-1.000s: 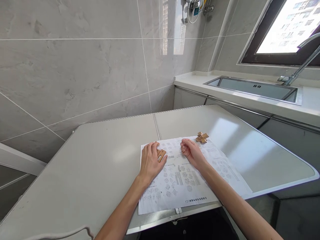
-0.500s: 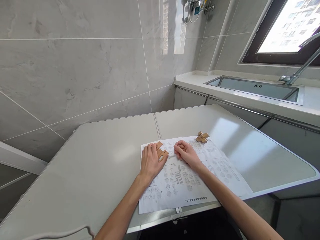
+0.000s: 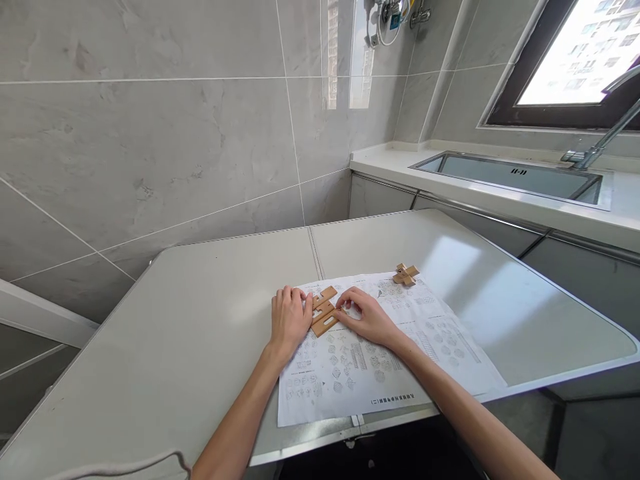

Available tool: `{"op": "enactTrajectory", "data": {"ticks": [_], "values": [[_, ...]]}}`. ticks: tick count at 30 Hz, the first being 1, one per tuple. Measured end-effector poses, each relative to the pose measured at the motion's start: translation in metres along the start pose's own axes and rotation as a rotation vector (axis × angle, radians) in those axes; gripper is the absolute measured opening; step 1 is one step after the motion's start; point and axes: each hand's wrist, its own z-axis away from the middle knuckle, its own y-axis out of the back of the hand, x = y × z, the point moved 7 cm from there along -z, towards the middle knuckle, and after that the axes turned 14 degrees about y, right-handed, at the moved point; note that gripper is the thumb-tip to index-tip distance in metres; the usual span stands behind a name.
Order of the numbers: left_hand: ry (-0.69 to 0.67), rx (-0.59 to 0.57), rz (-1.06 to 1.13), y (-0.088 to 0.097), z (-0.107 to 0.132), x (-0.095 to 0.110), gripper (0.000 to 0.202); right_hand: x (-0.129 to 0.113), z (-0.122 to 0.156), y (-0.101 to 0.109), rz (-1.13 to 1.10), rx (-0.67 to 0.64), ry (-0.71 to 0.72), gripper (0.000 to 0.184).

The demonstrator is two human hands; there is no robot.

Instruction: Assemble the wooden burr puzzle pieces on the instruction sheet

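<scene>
Flat wooden pieces (image 3: 323, 311) lie on a printed sheet (image 3: 395, 363) in the middle of the table (image 3: 210, 320), between the two hands. There look to be two or three notched strips side by side, angled from near right to far left (their exact count is hard to tell where the fingers cover them).

The left hand (image 3: 289, 320) rests palm down on the left edge of the sheet. Its grip is released, with the fingers stretched out and their tips touching the left side of the pieces. The right hand (image 3: 365, 317) comes in from the near right with its fingers curled, and the fingertips meet the right ends of the pieces. I cannot tell whether that grip is pinching a piece or only pressing on it.

Further off to the right, at the far edge of the sheet, sits a small wooden cross (image 3: 405, 274), assembled and well apart from both hands. The sheet is covered with small diagrams and overhangs the near edge of the table a little.

Beyond the table to the far right, a steel sink (image 3: 500, 175) is set into a pale counter, with a tap (image 3: 603, 141) over it and a dark-framed window (image 3: 515, 87) above. Grey tiled wall (image 3: 150, 133) closes off the left and far sides.
</scene>
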Motion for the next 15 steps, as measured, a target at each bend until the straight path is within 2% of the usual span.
{"op": "enactTrajectory", "data": {"ticks": [4, 15], "values": [[-0.010, -0.025, 0.009, -0.0012, 0.0009, 0.0023, 0.030, 0.0001, 0.0028, -0.0071, 0.027, -0.086, 0.035, 0.018], [0.005, -0.135, 0.132, -0.0052, 0.0012, 0.0025, 0.033, 0.0018, 0.0055, -0.0121, 0.048, -0.188, 0.042, 0.034]]}}
